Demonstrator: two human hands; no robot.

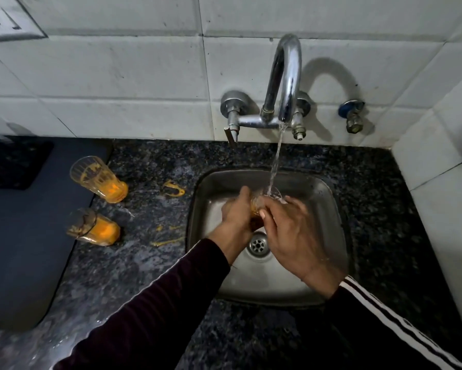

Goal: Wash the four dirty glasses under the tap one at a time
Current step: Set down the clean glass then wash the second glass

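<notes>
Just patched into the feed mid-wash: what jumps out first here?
Both hands, left hand and right hand, hold one glass under the running tap over the steel sink. Left of it on the dark counter stand two orange-smeared glasses, the far glass and the near glass.

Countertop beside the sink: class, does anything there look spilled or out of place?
Yes. Orange residue streaks the countertop left of the sink, with more smears nearer the camera, beside two dirty glasses.

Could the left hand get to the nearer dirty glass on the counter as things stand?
Probably yes, once freed: the left hand is holding the glass under the tap, but bare counter lies between it and the nearer dirty glass.
</notes>
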